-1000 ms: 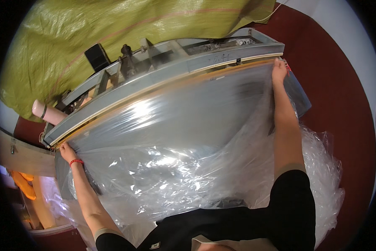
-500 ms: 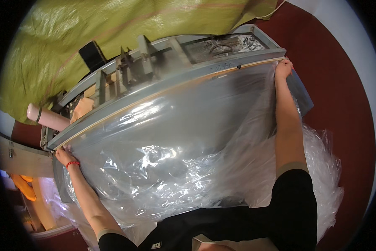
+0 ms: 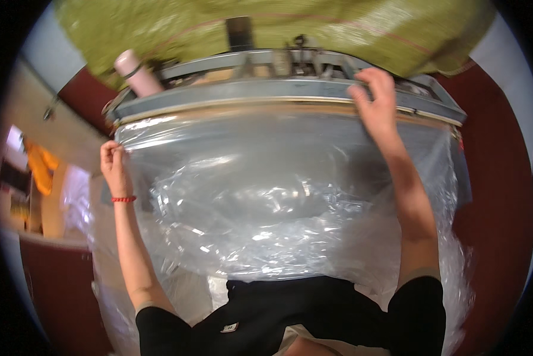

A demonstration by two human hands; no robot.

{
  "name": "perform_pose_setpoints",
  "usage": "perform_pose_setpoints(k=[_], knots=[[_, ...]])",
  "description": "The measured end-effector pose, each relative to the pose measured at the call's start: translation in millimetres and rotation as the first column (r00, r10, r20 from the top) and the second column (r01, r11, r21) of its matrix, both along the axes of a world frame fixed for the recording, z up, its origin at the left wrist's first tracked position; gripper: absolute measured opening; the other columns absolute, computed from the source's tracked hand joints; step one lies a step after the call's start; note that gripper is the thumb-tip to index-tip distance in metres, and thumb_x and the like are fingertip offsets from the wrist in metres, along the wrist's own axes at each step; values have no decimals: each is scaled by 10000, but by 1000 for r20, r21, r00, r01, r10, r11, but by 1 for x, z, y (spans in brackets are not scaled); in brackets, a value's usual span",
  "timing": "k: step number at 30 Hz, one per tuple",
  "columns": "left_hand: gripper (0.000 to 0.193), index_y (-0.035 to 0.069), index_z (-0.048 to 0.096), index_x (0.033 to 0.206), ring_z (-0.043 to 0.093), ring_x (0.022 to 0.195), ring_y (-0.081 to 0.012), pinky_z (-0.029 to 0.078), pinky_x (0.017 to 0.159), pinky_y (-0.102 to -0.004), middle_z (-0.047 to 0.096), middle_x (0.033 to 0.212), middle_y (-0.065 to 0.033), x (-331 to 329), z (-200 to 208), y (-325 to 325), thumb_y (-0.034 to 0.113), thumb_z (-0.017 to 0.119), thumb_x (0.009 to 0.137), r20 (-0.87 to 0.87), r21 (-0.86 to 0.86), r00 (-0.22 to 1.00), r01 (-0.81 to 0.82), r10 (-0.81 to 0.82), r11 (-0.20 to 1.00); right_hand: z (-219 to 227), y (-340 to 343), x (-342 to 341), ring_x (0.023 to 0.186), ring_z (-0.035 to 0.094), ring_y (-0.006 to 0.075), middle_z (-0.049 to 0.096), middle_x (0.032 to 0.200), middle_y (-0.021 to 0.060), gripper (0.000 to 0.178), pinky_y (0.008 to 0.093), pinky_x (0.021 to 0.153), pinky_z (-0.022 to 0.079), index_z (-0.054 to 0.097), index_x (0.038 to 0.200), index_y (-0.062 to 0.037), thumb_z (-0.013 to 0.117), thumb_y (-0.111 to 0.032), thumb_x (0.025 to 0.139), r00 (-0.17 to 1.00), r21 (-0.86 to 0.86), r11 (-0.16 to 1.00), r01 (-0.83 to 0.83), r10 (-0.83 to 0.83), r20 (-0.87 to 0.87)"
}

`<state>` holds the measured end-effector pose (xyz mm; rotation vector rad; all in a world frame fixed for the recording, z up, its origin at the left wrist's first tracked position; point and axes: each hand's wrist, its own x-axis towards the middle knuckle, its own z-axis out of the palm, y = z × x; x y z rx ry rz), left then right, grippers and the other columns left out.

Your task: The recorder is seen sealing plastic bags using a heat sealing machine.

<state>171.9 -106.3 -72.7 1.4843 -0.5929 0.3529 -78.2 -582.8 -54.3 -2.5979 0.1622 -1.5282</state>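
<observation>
A wide sheet of clear plastic film (image 3: 248,190) spreads over a grey work surface in front of me and bunches in shiny folds toward my body. My left hand (image 3: 116,163), a red bead bracelet at its wrist, is closed on the film's left edge, just below the near-left corner of a long metal tray (image 3: 231,92). My right hand (image 3: 378,105) is raised over the right half of the tray's front rail. Its thumb and fingers are apart and nothing is in them. A thin pale strip runs along the rail at the film's far edge.
Tools lie in the tray, blurred. A pink bottle (image 3: 138,74) leans at its left end, and a dark phone-like slab (image 3: 239,34) stands behind it. Yellow-green woven sheeting (image 3: 338,29) hangs at the back. Dark red floor (image 3: 498,178) shows at right. Orange things lie at far left.
My right hand has left the film's far right corner and moved left over the rail, its fingers opening. My left hand has come slightly down from the rail. The view has turned.
</observation>
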Motion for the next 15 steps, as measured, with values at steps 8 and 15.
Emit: perform_pose_setpoints(k=[8,15], knots=[[237,-8,515,952,525,883,-153,407,783,-262,558,959,-66,0,-28,84,126,588,770,-19,541,951,-250,308,803,-46,61,-8,584,444,54,513,616,-18,126,222,526,378,566,731,-33,617,-147,751,833,787,607,-111,488,-259],[358,15,493,1128,526,934,-160,425,787,-272,514,1141,-76,-62,-75,96,165,540,806,152,729,985,-169,85,663,-83,-80,-204,569,394,78,449,566,9,201,232,535,358,534,684,4,631,-163,740,890,394,829,397,-243,-385]])
